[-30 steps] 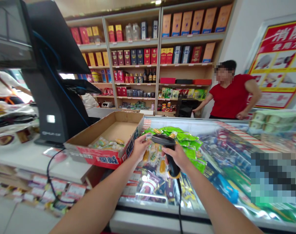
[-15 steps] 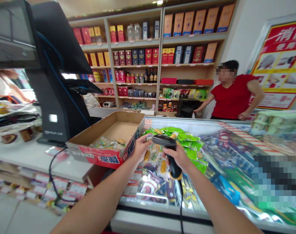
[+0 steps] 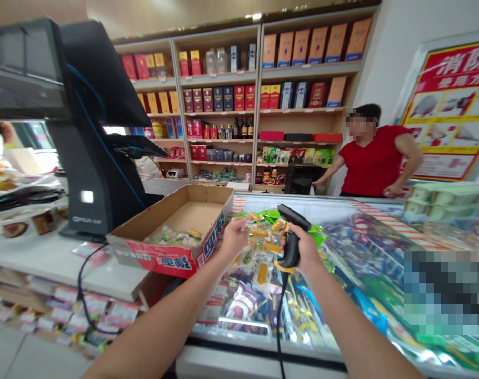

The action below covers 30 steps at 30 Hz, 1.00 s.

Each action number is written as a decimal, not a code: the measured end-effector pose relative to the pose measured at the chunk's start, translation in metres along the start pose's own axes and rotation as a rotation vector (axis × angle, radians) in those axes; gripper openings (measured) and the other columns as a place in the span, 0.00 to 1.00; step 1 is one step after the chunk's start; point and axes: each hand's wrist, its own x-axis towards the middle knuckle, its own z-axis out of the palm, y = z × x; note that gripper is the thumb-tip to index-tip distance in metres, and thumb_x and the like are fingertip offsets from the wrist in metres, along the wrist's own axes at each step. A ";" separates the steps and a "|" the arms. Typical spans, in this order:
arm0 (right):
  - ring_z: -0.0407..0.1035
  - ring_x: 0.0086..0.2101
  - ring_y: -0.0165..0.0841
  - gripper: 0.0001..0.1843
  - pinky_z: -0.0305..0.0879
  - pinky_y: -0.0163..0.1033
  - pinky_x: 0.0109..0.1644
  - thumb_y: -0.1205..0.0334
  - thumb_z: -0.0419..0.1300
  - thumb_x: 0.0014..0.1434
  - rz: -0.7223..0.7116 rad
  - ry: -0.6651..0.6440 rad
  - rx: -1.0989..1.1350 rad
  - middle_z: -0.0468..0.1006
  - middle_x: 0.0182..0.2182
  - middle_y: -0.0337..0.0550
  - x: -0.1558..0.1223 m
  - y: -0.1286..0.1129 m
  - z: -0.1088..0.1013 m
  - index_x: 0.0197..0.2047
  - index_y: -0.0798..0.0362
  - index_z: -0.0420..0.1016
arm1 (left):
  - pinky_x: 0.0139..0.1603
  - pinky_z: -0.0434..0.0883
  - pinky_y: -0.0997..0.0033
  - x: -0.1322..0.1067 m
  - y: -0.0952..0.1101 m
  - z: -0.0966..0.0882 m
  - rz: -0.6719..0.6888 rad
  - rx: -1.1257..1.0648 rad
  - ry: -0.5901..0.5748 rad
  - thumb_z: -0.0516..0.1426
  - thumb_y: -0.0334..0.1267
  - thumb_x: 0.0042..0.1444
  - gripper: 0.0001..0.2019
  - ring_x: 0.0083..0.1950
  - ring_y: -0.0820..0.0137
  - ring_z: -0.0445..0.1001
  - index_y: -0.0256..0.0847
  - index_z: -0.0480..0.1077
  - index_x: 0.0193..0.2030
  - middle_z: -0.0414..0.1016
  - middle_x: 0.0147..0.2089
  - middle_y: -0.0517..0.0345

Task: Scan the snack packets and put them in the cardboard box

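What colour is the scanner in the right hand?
The barcode scanner is black with a yellow base ring; head view shows it best.

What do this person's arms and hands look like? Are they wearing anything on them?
Both are bare: the left forearm and right forearm show no sleeves, and the left hand and right hand wear no gloves. No watch or bracelet shows.

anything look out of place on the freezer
Loose snack packets seem heaped on the freezer's glass lid, outside the cardboard box beside it, which looks odd because goods normally sit inside the box or freezer.
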 end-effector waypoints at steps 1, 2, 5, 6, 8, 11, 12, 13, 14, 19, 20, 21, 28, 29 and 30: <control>0.64 0.14 0.27 0.10 0.64 0.31 0.15 0.59 0.66 0.45 0.001 0.006 0.015 0.73 0.16 0.37 0.001 -0.001 -0.001 0.26 0.55 0.71 | 0.52 0.69 0.67 0.003 0.004 0.005 0.031 0.085 -0.028 0.56 0.22 0.44 0.18 0.46 0.67 0.74 0.40 0.81 0.39 0.78 0.42 0.53; 0.64 0.14 0.27 0.10 0.64 0.31 0.15 0.59 0.66 0.46 -0.002 0.009 0.024 0.73 0.16 0.37 0.001 -0.001 -0.001 0.27 0.55 0.70 | 0.53 0.69 0.67 0.007 0.008 0.010 0.052 0.166 -0.054 0.55 0.21 0.44 0.20 0.45 0.67 0.74 0.41 0.81 0.40 0.78 0.42 0.53; 0.64 0.14 0.27 0.11 0.64 0.31 0.15 0.59 0.67 0.45 -0.022 -0.003 0.023 0.73 0.16 0.37 0.000 0.000 0.000 0.27 0.55 0.71 | 0.54 0.68 0.67 0.022 0.017 0.032 0.064 0.391 -0.118 0.53 0.19 0.47 0.22 0.46 0.65 0.74 0.39 0.80 0.44 0.76 0.43 0.50; 0.64 0.14 0.27 0.11 0.64 0.31 0.15 0.59 0.68 0.45 -0.026 -0.009 0.017 0.73 0.16 0.37 -0.001 0.001 0.001 0.27 0.55 0.71 | 0.54 0.68 0.66 0.027 0.018 0.040 0.051 0.455 -0.138 0.53 0.20 0.47 0.22 0.47 0.64 0.74 0.38 0.79 0.46 0.76 0.43 0.48; 0.64 0.14 0.27 0.12 0.64 0.32 0.15 0.59 0.69 0.44 -0.028 -0.014 0.005 0.73 0.16 0.37 -0.002 0.002 0.002 0.26 0.54 0.71 | 0.55 0.67 0.65 0.036 0.020 0.055 0.013 0.543 -0.171 0.54 0.22 0.49 0.22 0.49 0.62 0.73 0.35 0.76 0.51 0.75 0.45 0.44; 0.63 0.14 0.27 0.11 0.64 0.32 0.15 0.59 0.69 0.43 -0.025 -0.005 -0.002 0.73 0.16 0.38 -0.004 0.001 0.003 0.25 0.54 0.71 | 0.56 0.65 0.64 0.044 0.026 0.067 -0.029 0.594 -0.178 0.59 0.28 0.50 0.28 0.53 0.57 0.72 0.32 0.68 0.60 0.72 0.52 0.36; 0.64 0.14 0.27 0.11 0.64 0.32 0.15 0.59 0.69 0.43 -0.023 -0.004 -0.004 0.73 0.16 0.38 -0.004 0.001 0.003 0.24 0.54 0.71 | 0.56 0.65 0.63 0.046 0.030 0.067 -0.024 0.606 -0.179 0.61 0.30 0.49 0.29 0.54 0.56 0.72 0.31 0.66 0.61 0.71 0.54 0.34; 0.64 0.14 0.27 0.11 0.64 0.32 0.15 0.59 0.69 0.43 -0.023 -0.004 -0.006 0.73 0.16 0.38 -0.004 0.000 0.003 0.24 0.53 0.72 | 0.55 0.65 0.63 0.048 0.036 0.064 -0.004 0.620 -0.188 0.62 0.31 0.48 0.30 0.54 0.55 0.72 0.31 0.67 0.60 0.71 0.54 0.32; 0.64 0.14 0.28 0.11 0.64 0.32 0.15 0.58 0.69 0.43 -0.026 -0.004 -0.009 0.73 0.16 0.37 -0.004 0.000 0.003 0.24 0.53 0.72 | 0.54 0.66 0.63 0.051 0.042 0.057 0.026 0.634 -0.207 0.63 0.32 0.47 0.28 0.53 0.54 0.73 0.31 0.69 0.57 0.73 0.53 0.33; 0.65 0.14 0.28 0.13 0.64 0.33 0.15 0.57 0.69 0.42 -0.047 -0.023 -0.024 0.73 0.17 0.38 -0.001 0.003 0.000 0.26 0.55 0.71 | 0.41 0.68 0.72 0.091 0.072 -0.029 0.152 0.638 -0.379 0.62 0.22 0.38 0.09 0.34 0.64 0.75 0.40 0.77 0.25 0.78 0.28 0.53; 0.65 0.14 0.28 0.14 0.64 0.33 0.15 0.57 0.69 0.43 -0.049 -0.030 -0.025 0.73 0.17 0.38 0.000 0.004 -0.001 0.26 0.55 0.71 | 0.37 0.67 0.74 0.101 0.074 -0.054 0.093 0.635 -0.404 0.61 0.20 0.35 0.09 0.29 0.68 0.73 0.40 0.75 0.18 0.75 0.23 0.56; 0.65 0.14 0.28 0.14 0.64 0.33 0.15 0.57 0.70 0.43 -0.051 -0.037 -0.026 0.73 0.17 0.38 0.000 0.005 -0.001 0.27 0.54 0.71 | 0.32 0.65 0.75 0.110 0.075 -0.081 -0.017 0.628 -0.390 0.61 0.19 0.34 0.11 0.25 0.71 0.69 0.40 0.72 0.15 0.72 0.18 0.59; 0.65 0.14 0.28 0.14 0.64 0.33 0.14 0.56 0.70 0.42 -0.054 -0.047 -0.029 0.74 0.17 0.38 -0.001 0.007 0.001 0.26 0.55 0.71 | 0.16 0.52 0.82 0.100 0.033 -0.225 -0.517 0.484 -0.113 0.68 0.28 0.32 0.12 0.14 0.79 0.54 0.35 0.67 0.14 0.52 0.09 0.71; 0.65 0.14 0.28 0.14 0.64 0.33 0.14 0.56 0.70 0.41 -0.052 -0.044 -0.025 0.74 0.17 0.38 -0.001 0.007 0.001 0.26 0.55 0.71 | 0.15 0.51 0.82 0.092 0.025 -0.236 -0.533 0.419 -0.078 0.69 0.30 0.30 0.12 0.14 0.80 0.54 0.34 0.68 0.16 0.53 0.10 0.72; 0.65 0.14 0.28 0.14 0.64 0.33 0.14 0.56 0.70 0.41 -0.050 -0.039 -0.024 0.73 0.17 0.38 -0.002 0.008 0.001 0.26 0.55 0.71 | 0.15 0.52 0.82 0.086 0.016 -0.245 -0.506 0.363 -0.058 0.70 0.32 0.27 0.13 0.14 0.80 0.54 0.34 0.68 0.17 0.55 0.10 0.72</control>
